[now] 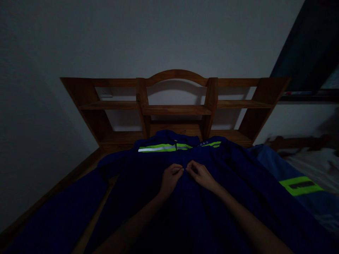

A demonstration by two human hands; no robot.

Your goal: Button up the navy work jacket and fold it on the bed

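Jacket (183,208) dark blue, spread out, lime-silver band (159,148) across chest.

Looks like a bedroom, judging by the shelved wooden headboard (176,110) along the far edge of the bed (95,217) and pale bedding (316,158) off right.

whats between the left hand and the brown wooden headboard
In the head view, the upper part of the blue cloth jacket, with its lime-green stripe and collar, lies between the left hand and headboard.
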